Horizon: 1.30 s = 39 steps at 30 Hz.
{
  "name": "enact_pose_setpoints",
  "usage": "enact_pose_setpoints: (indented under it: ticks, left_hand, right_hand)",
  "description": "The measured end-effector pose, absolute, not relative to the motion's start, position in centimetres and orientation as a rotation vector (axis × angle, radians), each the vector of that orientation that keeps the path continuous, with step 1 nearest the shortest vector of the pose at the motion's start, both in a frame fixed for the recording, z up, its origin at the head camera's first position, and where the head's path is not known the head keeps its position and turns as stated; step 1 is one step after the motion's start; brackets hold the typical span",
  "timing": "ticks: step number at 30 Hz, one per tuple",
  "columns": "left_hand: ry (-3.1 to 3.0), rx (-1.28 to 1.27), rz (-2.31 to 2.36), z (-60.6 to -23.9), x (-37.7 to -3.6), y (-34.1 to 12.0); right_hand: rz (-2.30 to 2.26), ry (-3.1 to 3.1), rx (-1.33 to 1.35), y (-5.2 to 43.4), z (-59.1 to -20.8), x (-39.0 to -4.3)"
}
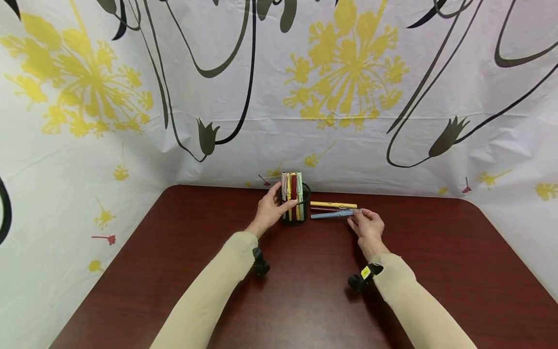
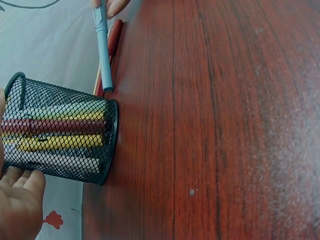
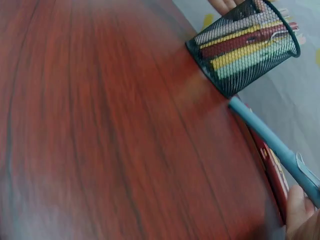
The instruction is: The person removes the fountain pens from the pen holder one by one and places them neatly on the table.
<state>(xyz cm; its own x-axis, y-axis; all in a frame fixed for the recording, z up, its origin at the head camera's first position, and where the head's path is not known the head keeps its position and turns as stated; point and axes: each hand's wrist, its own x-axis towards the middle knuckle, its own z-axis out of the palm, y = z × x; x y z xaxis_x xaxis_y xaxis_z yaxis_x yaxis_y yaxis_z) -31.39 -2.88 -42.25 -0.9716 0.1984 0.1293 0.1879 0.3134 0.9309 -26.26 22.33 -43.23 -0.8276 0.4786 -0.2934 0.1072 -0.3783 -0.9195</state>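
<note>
A black mesh pen holder [image 1: 296, 213] stands at the back middle of the dark red table [image 1: 305, 300], with several coloured pens upright in it. My left hand [image 1: 279, 202] grips the holder's left side, thumb in front. Its palm [image 2: 20, 205] shows beside the holder [image 2: 65, 135] in the left wrist view. To the right, my right hand [image 1: 355, 219] pinches the cap end of a light blue pen [image 1: 332, 214], whose tip points at the holder's base. In the right wrist view the blue pen [image 3: 270, 142] runs from my fingers [image 3: 297, 207] toward the holder [image 3: 245, 47].
A yellow pen [image 1: 333, 205] and a dark red pen [image 1: 323, 209] lie on the table just behind the blue one. A white cloth with yellow flowers and black stems [image 1: 348, 97] hangs behind and on both sides of the table.
</note>
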Motion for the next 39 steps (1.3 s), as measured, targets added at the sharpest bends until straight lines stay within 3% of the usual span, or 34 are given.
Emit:
enact_pose_setpoints:
  ticks: [14,39]
  left_hand:
    - [2.551,0.369,1.789,-42.0,-31.2,-2.7]
    - [2.493,0.344,1.808,-41.6,-30.9,-2.9]
  right_hand:
    - [2.214,-2.134,-0.562,24.8,-43.5,-25.6]
    - [2.059,-2.388,-0.567,25.9,-43.4,-26.7]
